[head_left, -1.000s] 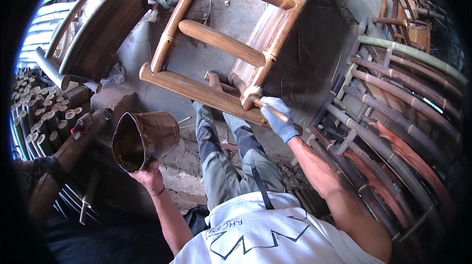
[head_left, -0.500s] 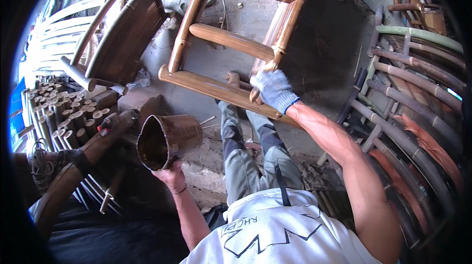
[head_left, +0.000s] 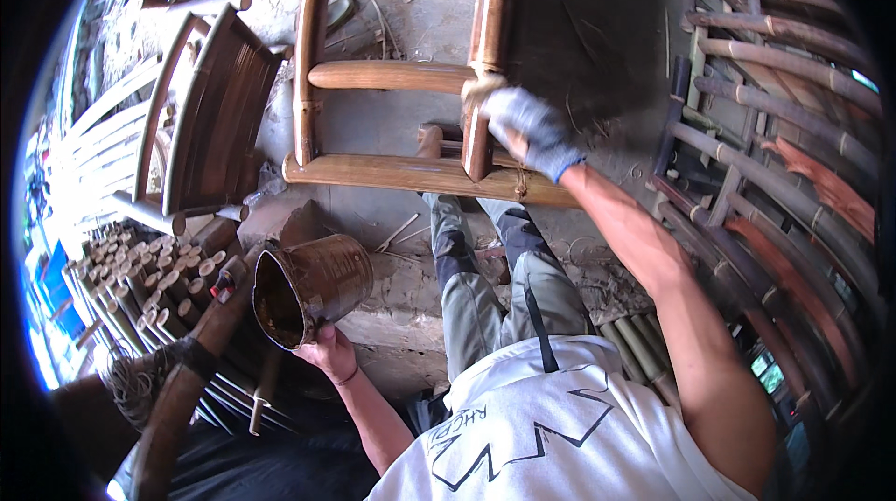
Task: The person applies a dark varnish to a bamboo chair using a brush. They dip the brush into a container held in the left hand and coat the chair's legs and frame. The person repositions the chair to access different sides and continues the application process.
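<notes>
My bare left hand (head_left: 329, 354) grips the lower edge of a brown-stained metal can (head_left: 331, 277). The can is tilted with its mouth toward the left, and something dark shows inside. My right hand (head_left: 532, 132), in a grey-white knitted glove with a blue cuff, is closed around a blurred tan brush-like applicator (head_left: 482, 93). It presses this against the right upright of a glossy brown bamboo chair frame (head_left: 392, 77), close to where a rung joins. The frame's lower bar (head_left: 373, 171) lies crosswise ahead of my legs. Motion smears the gloved fingertips.
A dark slatted bamboo chair (head_left: 219, 118) stands at the left, above a bundle of cut bamboo poles (head_left: 154, 282). Stacked bamboo frames (head_left: 775, 118) line the right side. A thick wooden beam (head_left: 187, 389) rises at lower left. Stone edging (head_left: 392, 314) runs below the chair frame.
My right hand has moved slightly up along the upright with the applicator. The view has turned, so the chair frame appears straighter and farther left. My left hand still holds the can.
</notes>
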Demonstrator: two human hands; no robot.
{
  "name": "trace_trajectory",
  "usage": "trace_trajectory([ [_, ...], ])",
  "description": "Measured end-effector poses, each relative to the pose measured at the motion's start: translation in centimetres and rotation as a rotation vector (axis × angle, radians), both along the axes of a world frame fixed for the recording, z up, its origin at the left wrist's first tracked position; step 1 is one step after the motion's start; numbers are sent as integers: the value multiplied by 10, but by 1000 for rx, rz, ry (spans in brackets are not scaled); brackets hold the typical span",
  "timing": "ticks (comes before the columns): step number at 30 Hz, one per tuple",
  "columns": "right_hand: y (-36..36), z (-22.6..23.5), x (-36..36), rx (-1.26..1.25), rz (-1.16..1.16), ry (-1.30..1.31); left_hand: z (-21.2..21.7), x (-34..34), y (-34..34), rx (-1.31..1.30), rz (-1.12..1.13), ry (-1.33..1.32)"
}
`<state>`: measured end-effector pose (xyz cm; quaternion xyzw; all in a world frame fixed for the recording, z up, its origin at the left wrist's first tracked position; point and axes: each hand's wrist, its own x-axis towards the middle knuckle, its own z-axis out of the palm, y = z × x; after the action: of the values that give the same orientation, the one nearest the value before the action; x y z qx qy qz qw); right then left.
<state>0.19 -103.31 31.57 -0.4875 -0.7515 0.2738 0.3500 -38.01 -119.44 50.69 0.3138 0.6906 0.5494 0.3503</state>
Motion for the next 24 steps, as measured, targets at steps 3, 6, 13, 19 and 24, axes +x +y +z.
trace_trajectory([
  [3,-69,-9,-8,-310,204,103,4,3,15,-1,-109,-22],
  [6,-74,2,22,-601,294,267,11,18,26,27,-41,22],
  [13,-69,-92,32,-1035,-1002,432,2,19,37,16,-156,31],
  [19,-58,-61,-8,-1145,-1202,324,-4,3,11,26,-177,40],
  [24,-97,-17,74,-1098,-1054,-102,0,0,-2,12,-139,146],
])
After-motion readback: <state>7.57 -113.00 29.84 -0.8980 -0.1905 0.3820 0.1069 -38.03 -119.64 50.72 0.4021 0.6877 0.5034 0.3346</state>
